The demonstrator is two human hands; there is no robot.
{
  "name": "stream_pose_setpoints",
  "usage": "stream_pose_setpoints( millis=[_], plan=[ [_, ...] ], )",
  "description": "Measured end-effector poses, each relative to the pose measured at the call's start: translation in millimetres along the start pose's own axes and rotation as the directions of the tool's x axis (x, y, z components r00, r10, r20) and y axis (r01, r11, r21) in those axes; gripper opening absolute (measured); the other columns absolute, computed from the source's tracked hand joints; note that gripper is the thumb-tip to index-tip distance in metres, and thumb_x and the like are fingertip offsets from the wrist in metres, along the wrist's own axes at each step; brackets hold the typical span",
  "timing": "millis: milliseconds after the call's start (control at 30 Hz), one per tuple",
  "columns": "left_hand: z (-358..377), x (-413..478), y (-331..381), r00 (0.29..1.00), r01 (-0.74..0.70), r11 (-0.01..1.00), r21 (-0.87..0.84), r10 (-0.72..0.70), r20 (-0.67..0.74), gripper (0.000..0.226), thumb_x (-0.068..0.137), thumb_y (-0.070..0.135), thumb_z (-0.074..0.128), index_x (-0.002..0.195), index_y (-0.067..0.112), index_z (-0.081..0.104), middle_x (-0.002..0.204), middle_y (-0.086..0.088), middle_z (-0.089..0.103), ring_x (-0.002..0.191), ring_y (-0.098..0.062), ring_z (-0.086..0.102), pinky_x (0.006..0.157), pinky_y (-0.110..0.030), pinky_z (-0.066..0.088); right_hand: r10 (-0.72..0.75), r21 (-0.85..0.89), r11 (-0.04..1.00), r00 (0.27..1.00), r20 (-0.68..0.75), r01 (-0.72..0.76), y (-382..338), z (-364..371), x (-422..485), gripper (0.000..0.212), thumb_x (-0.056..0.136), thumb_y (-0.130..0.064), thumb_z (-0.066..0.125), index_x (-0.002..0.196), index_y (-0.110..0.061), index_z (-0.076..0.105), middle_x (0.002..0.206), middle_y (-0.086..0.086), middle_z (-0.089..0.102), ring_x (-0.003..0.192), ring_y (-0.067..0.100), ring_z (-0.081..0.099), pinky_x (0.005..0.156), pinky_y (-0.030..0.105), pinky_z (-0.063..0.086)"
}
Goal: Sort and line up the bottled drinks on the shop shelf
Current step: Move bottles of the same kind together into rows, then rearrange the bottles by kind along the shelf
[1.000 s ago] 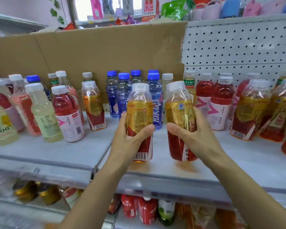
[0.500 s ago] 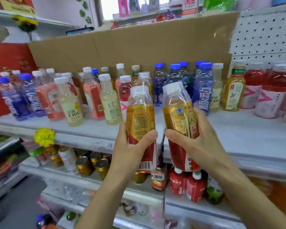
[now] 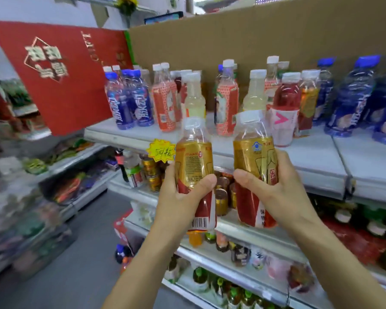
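Two bottles are held up in front of the shelf (image 3: 316, 157), one in each hand. The left hand (image 3: 183, 197) wraps its grip round the left bottle (image 3: 193, 161), with the thumb across the front. The right hand (image 3: 274, 192) grips the right bottle (image 3: 252, 157) the same way. Both bottles have gold and red labels and white caps. They are upright and close side by side, but they do not touch.

On the shelf behind them stand blue bottles (image 3: 129, 103), pale yellow bottles (image 3: 195, 97) and a red bottle (image 3: 284, 108) with a pink arrow. A cardboard sheet (image 3: 232, 36) stands at the back. A big red box (image 3: 71, 74) is at the left end. A yellow price tag (image 3: 161, 150) is on the shelf edge, just beside the left bottle. Gold cans (image 3: 152, 172) sit on the shelf below.
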State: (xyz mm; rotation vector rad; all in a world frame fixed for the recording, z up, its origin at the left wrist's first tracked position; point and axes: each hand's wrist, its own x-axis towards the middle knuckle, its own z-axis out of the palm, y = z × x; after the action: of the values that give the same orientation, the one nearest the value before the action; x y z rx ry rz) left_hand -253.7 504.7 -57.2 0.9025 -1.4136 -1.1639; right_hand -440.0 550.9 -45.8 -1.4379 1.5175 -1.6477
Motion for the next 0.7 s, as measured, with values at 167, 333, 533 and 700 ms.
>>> stream_pose_setpoints(
  millis=[167, 333, 533, 700],
  plan=[
    [-63, 38, -11, 0.997, -0.002, 1.000, 0.031, 0.004, -0.071, 0.062, 0.059, 0.065, 0.076, 0.115, 0.051, 0.056, 0.103, 0.017, 0.073, 0.092, -0.006, 0.072, 0.072, -0.025, 0.059, -0.024, 0.004, 1.000, 0.998, 0.057, 0.024, -4, 62, 33, 0.065, 0.063, -0.063, 0.076, 0.119, -0.049, 0.047, 0.100, -0.029, 0.065, 0.087, -0.007, 0.065, 0.070, 0.022, 0.049],
    [-112, 93, -25, 0.995, -0.037, 0.999, 0.011, 0.038, -0.093, 0.046, 0.062, 0.060, 0.078, 0.103, 0.056, 0.059, 0.103, 0.014, 0.074, 0.091, -0.008, 0.074, 0.066, -0.020, 0.058, -0.081, 0.032, 0.996, 0.993, 0.084, 0.079, 0, 123, 79, 0.065, 0.064, -0.063, 0.080, 0.118, -0.045, 0.049, 0.097, -0.035, 0.063, 0.086, -0.013, 0.062, 0.062, 0.012, 0.049],
    [-177, 173, -31, 0.988, -0.047, 0.997, 0.065, 0.056, -0.141, 0.043, 0.062, 0.059, 0.078, 0.100, 0.052, 0.061, 0.098, 0.009, 0.075, 0.089, -0.013, 0.074, 0.075, -0.032, 0.058, -0.111, 0.065, 0.992, 0.987, 0.114, 0.105, -3, 196, 154, 0.068, 0.061, -0.068, 0.075, 0.120, -0.046, 0.050, 0.104, -0.028, 0.066, 0.090, -0.009, 0.064, 0.073, 0.020, 0.048],
    [-238, 234, -36, 0.970, -0.077, 0.988, 0.137, 0.106, -0.219, 0.044, 0.061, 0.062, 0.075, 0.101, 0.051, 0.060, 0.098, 0.008, 0.074, 0.087, -0.015, 0.073, 0.072, -0.031, 0.058, -0.140, 0.087, 0.988, 0.978, 0.152, 0.128, -2, 243, 201, 0.058, 0.065, -0.064, 0.074, 0.117, -0.051, 0.051, 0.105, -0.022, 0.069, 0.090, -0.004, 0.067, 0.067, 0.018, 0.053]
  ],
)
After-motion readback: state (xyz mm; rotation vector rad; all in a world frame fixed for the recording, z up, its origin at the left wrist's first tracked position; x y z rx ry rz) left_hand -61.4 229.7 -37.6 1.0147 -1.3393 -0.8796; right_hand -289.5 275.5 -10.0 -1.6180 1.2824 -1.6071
